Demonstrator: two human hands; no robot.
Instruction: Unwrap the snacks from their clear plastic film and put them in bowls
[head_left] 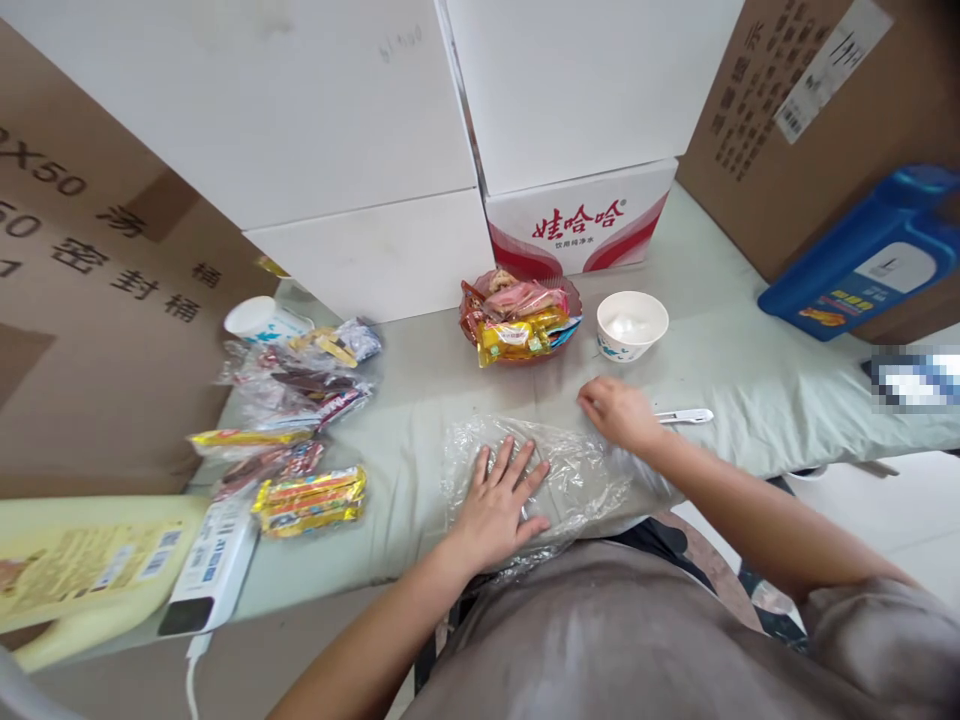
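My left hand [501, 510] lies flat with its fingers spread on a clear plastic bag [577, 485] at the front edge of the cloth-covered surface. Just above the bag's right side, my right hand [619, 410] is closed, its thumb and fingers drawn together; what they hold, if anything, I cannot make out. A white utility knife [686, 416] lies beside my right wrist, partly behind it. Beyond my hands stands a pinkish clear bowl [574, 300] filled with wrapped snacks [517, 325]. To its right is a white paper bowl [630, 340] with something whitish inside.
On the left lie several snack packets [311, 500], near a white paper cup [262, 318], a power strip [214, 570] and a yellow jug [97, 560]. White boxes [375, 255] line the back. A blue bottle [862, 260] leans at right by a cardboard box [810, 180].
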